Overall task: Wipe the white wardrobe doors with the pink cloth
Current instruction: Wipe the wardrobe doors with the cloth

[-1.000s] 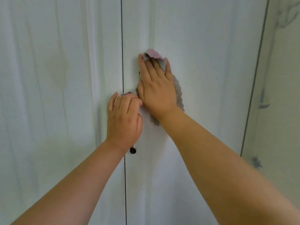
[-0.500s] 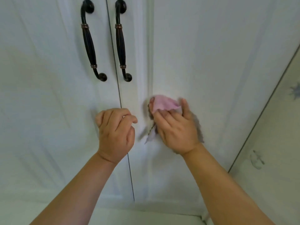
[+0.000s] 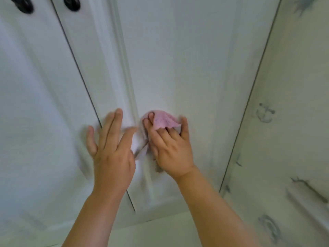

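Head camera, looking down the front of a wardrobe: a small pink speckled cloth [image 3: 162, 121] lies pressed against the right-hand white wardrobe door [image 3: 195, 68], low on its panel and just right of the raised vertical moulding. The right hand [image 3: 169, 145] covers the cloth and presses it against the door, fingers spread; a pink fold curls up over the fingertips, while a paler edge of the cloth trails out below the thumb side toward the moulding. Just beside it, the left hand [image 3: 111, 148] is opened out with fingers straight and splayed, lying over the dark seam [image 3: 83, 82] between the two doors and grasping nothing; motion blur hides whether its fingertips touch the surface. The left-hand white wardrobe door [image 3: 35, 104] fills the frame to the left of the seam. At the top edge, the lower ends of two black metal door handles [image 3: 25, 4] show, one on each side of the seam. To the right of the wardrobe stands a pale wall with faint grey-blue printed patterns [image 3: 293, 139]. Both bare forearms reach up from the bottom of the frame.
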{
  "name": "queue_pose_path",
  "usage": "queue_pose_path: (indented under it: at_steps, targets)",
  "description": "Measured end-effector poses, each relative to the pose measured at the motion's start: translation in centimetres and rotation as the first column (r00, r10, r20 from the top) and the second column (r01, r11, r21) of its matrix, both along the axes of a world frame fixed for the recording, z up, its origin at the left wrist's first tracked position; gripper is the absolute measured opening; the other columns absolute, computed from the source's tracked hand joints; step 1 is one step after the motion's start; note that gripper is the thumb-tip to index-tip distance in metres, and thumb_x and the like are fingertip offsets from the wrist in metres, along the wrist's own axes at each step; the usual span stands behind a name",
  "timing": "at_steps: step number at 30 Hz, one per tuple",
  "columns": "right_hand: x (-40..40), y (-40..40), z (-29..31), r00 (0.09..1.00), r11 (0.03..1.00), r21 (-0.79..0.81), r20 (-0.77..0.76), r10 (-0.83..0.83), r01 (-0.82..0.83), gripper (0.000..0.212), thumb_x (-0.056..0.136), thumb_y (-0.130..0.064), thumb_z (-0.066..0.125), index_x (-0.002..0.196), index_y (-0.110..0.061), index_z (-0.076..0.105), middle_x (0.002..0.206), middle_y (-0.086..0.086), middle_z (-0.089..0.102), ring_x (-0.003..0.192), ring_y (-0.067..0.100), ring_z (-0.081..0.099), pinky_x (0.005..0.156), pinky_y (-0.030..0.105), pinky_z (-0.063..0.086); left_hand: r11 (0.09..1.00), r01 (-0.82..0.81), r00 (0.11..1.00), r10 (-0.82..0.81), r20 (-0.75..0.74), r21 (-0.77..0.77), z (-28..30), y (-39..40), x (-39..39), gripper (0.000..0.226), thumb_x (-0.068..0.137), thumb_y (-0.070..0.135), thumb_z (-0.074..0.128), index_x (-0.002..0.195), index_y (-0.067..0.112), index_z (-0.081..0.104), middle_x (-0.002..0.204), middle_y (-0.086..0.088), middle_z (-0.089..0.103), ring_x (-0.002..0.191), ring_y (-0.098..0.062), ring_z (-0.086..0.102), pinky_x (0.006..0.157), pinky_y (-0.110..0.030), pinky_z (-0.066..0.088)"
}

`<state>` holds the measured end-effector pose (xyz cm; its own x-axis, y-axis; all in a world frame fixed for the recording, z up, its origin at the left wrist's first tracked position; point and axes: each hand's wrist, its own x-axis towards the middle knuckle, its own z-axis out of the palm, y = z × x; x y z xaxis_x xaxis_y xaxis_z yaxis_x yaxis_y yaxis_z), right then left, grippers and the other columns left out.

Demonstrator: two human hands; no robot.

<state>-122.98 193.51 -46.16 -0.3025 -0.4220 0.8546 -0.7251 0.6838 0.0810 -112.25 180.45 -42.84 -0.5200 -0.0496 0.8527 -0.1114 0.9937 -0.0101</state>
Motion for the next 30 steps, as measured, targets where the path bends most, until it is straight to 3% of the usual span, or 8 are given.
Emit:
queue_pose_path:
  at_steps: [3, 6, 9, 12, 18, 22, 25, 30]
  targets:
    - [-3.2, 4.0, 4.6, 0.971, 0.929, -0.283, 0.085, -0.222, 0.237, 0.06, 0.1, -0.032, 0.041, 0.155, -0.01, 0.032, 0.152, 0.014, 0.045, 0.135, 0.033, 0.043, 0.12, 0.064, 0.009, 0.998, 0.062, 0.998, -0.062, 0.013, 0.01, -0.1, 0.0, -0.1, 0.048, 0.076, -0.008, 0.048, 0.117, 0.007, 0.067, 0.155, -0.012, 0.041, 0.146, -0.027, 0.035, 0.119, -0.058, 0.017]
    - [-3.9, 3.0, 11.7, 0.962, 0.832, -0.483, 0.129, -0.241, 0.273, 0.063, 0.103, -0.033, 0.032, 0.156, 0.0, 0.023, 0.163, 0.019, 0.023, 0.152, 0.036, 0.019, 0.121, 0.062, 0.009, 0.981, 0.18, 0.984, -0.18, 0.002, 0.076, 0.7, -0.3, -0.4, 0.047, 0.077, -0.013, 0.046, 0.116, 0.003, 0.067, 0.153, -0.014, 0.043, 0.146, -0.028, 0.034, 0.118, -0.057, 0.023]
    - [-2.1, -2.0, 14.5, 0.988, 0.901, -0.415, -0.027, -0.152, 0.127, 0.063, 0.1, -0.031, 0.037, 0.154, 0.001, 0.03, 0.161, 0.021, 0.029, 0.15, 0.038, 0.023, 0.121, 0.059, 0.017, 0.944, 0.291, 0.956, -0.282, -0.076, 0.157, 0.8, -0.1, -0.7, 0.044, 0.085, -0.02, 0.037, 0.113, -0.003, 0.067, 0.15, -0.019, 0.045, 0.146, -0.03, 0.034, 0.117, -0.053, 0.032]
    - [-0.6, -4.9, 11.1, 0.983, 0.968, -0.248, -0.16, -0.086, 0.044, 0.06, 0.096, -0.031, 0.045, 0.15, -0.004, 0.042, 0.155, 0.016, 0.042, 0.143, 0.034, 0.037, 0.121, 0.057, 0.021, 0.922, 0.316, 0.934, -0.261, -0.242, 0.223, 0.3, 0.1, -0.9, 0.034, 0.088, -0.018, 0.037, 0.102, -0.007, 0.066, 0.139, -0.026, 0.052, 0.139, -0.035, 0.043, 0.112, -0.051, 0.04]
    - [-1.0, -1.4, 1.4, 0.976, 0.994, 0.104, -0.217, -0.01, 0.033, 0.052, 0.098, -0.029, 0.053, 0.149, -0.016, 0.048, 0.135, 0.005, 0.064, 0.114, 0.03, 0.064, 0.123, 0.051, 0.016, 0.956, 0.218, 0.95, -0.161, -0.267, 0.198, -1.0, -1.5, -0.7, 0.036, 0.087, -0.015, 0.034, 0.105, -0.003, 0.063, 0.144, -0.022, 0.051, 0.141, -0.034, 0.041, 0.121, -0.054, 0.023]
    - [-0.7, -3.3, 5.7, 0.98, 0.987, -0.156, -0.183, -0.072, 0.043, 0.057, 0.096, -0.026, 0.05, 0.151, -0.012, 0.043, 0.148, 0.012, 0.052, 0.126, 0.032, 0.052, 0.121, 0.059, 0.016, 0.957, 0.246, 0.939, -0.196, -0.283, 0.154, -1.0, -2.4, -0.3, 0.038, 0.085, -0.016, 0.037, 0.105, -0.001, 0.066, 0.14, -0.021, 0.055, 0.137, -0.034, 0.047, 0.119, -0.054, 0.027]
    - [0.9, -7.8, 11.1, 0.984, 0.922, -0.385, -0.144, -0.107, 0.043, 0.061, 0.09, -0.019, 0.053, 0.149, -0.005, 0.044, 0.153, 0.013, 0.045, 0.142, 0.034, 0.038, 0.12, 0.064, 0.016, 0.947, 0.247, 0.904, -0.15, -0.399, 0.204, -0.6, -3.2, -0.2, 0.035, 0.075, -0.021, 0.044, 0.092, -0.002, 0.068, 0.115, -0.02, 0.066, 0.112, -0.036, 0.062, 0.103, -0.045, 0.043]
    - [3.0, -12.4, 10.9, 0.967, 0.935, -0.326, -0.249, 0.054, -0.136, 0.055, 0.088, -0.018, 0.048, 0.141, -0.007, 0.055, 0.135, 0.011, 0.063, 0.123, 0.03, 0.057, 0.121, 0.057, 0.017, 0.94, 0.222, 0.837, -0.047, -0.546, 0.258, -0.1, -3.9, 0.2, 0.024, 0.073, -0.011, 0.044, 0.082, 0.002, 0.061, 0.089, -0.015, 0.062, 0.086, -0.028, 0.055, 0.076, -0.045, 0.042]
